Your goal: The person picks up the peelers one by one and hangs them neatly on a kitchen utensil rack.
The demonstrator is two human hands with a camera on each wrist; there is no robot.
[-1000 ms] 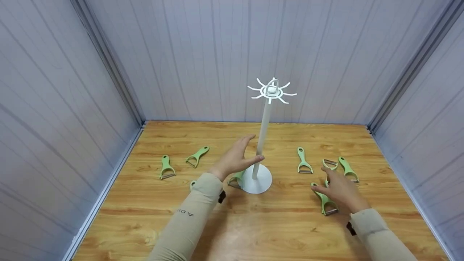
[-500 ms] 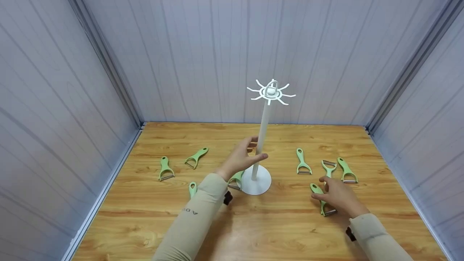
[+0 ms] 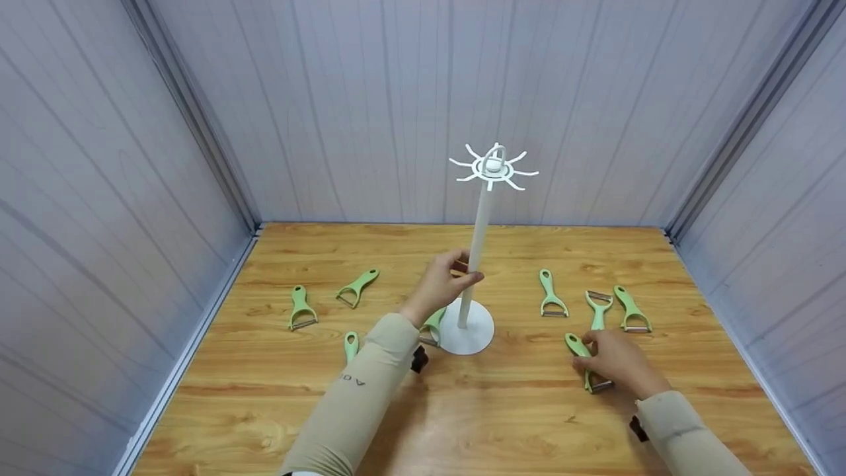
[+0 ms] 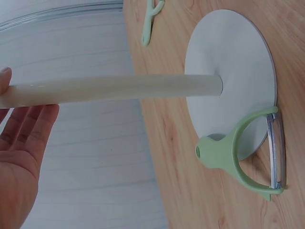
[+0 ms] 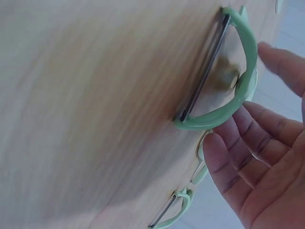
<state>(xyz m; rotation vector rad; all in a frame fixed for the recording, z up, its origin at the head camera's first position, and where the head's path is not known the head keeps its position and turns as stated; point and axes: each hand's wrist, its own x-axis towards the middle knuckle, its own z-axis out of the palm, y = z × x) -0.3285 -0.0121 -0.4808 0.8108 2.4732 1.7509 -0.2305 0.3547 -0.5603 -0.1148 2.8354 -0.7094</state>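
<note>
L hand (image 3: 444, 283) fingers + thumb round stand (image 3: 481, 225) pole | R hand (image 3: 620, 361) half-curled abt nr peeler (image 3: 577, 345), can't tell if gripped | prog: prob early, 0 on hooks (image 3: 527, 173), other peelers (image 3: 300, 305) spread over tbl (image 3: 502, 416)

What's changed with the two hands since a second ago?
The left hand moved slightly right and now holds the stand, thumb and fingers either side. The right hand drew back toward the person, thumb and fingers closing in on a peeler; whether it grips is unclear. Stand and peelers stayed put.
</note>
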